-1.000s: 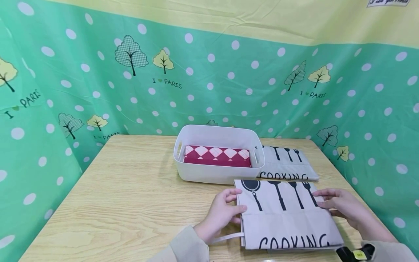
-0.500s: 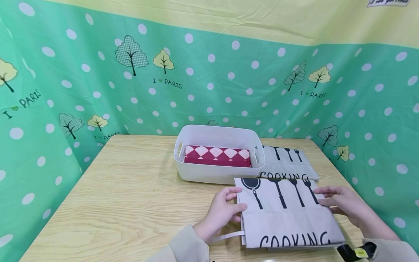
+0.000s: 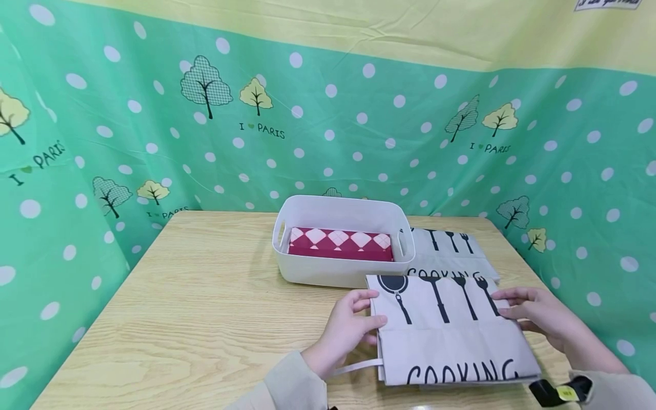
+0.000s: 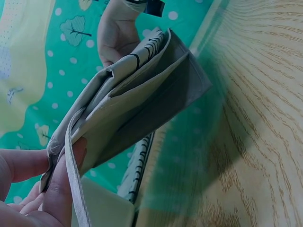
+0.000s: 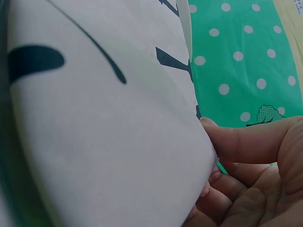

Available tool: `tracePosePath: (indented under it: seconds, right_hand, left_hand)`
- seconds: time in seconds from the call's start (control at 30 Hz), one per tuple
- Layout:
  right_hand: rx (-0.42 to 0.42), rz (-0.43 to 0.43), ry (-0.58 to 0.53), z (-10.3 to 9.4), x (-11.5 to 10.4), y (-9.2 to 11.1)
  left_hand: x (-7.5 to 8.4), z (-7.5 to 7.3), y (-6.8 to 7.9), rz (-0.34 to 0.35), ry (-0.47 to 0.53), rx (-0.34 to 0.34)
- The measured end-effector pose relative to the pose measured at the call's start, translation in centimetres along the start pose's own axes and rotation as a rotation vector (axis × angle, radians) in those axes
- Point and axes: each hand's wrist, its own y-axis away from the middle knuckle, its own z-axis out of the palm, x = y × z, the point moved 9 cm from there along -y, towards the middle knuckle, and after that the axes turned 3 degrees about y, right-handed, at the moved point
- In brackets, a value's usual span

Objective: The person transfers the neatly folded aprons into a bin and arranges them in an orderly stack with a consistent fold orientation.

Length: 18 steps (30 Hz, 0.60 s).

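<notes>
A folded off-white apron (image 3: 451,341), printed with black utensils and "COOKING", is held over the front right of the table. My left hand (image 3: 345,327) pinches its left edge, thumb on top and fingers beneath. At the opposite edge, my right hand (image 3: 545,322) pinches it the same way. A pale strap (image 3: 357,366) hangs out on the left side. In the left wrist view, the stacked layers of the apron (image 4: 125,92) spread apart at the near end, above the wood. Its printed face fills much of the right wrist view, beside my thumb (image 5: 246,139).
Behind the apron stands a white plastic basket (image 3: 323,276) with a folded red cloth (image 3: 338,250) patterned with pale diamonds inside. A second folded "COOKING" apron (image 3: 456,262) lies to its right, partly covered. A green dotted curtain (image 3: 328,114) surrounds the wooden table (image 3: 205,307).
Both hands have shifted the folded apron slightly up and away from me, so it covers a little more of the apron behind. The basket and red cloth stay put.
</notes>
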Motion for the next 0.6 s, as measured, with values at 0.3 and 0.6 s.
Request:
tracePosePath:
  seconds: [0.3,0.6]
  right_hand:
    - [0.000,-0.005,0.008,0.1,-0.6,0.1]
    - [-0.011,-0.022,-0.001,0.2,-1.1,0.3]
  left_hand:
    - [0.5,-0.4,0.2,0.001,-0.005,0.004]
    - [1.3,-0.7,0.2,0.006,-0.004,0.010]
